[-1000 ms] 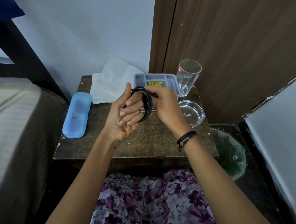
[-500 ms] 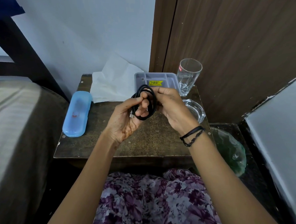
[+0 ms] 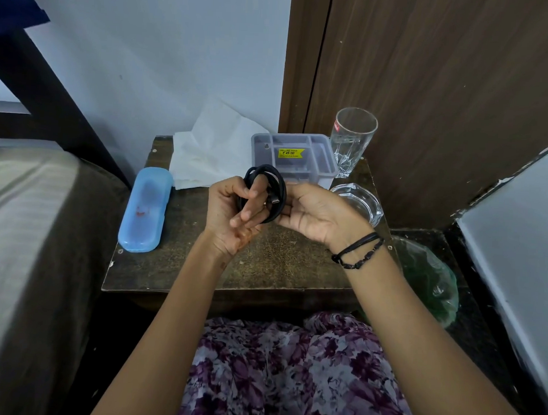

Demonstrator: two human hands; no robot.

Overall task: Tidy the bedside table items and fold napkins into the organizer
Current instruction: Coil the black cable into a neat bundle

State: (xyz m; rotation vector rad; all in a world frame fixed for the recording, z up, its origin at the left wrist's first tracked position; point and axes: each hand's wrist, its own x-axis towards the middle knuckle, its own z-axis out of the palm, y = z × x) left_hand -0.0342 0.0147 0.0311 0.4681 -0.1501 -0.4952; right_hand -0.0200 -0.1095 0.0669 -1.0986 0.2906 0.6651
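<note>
1. A coiled black charging cable (image 3: 264, 192) sits at frame centre, held above the dark wooden bedside table (image 3: 263, 264). The left hand (image 3: 231, 211) has fingers threaded through the loop; the right hand (image 3: 316, 214) pinches the coil's right edge, near the plug.
2. The grey plastic compartment organizer (image 3: 296, 156) lies just beyond the coil, toward upper centre. The coil's ring stands roughly upright, facing the camera. Both hands seem equally near; the right is slightly closer to the organizer.
3. Counted: one cable, one organizer, one crumpled white paper napkin (image 3: 206, 149), one blue plastic case (image 3: 145, 210), one clear drinking glass (image 3: 352, 138), one clear glass ashtray (image 3: 358, 200).
</note>
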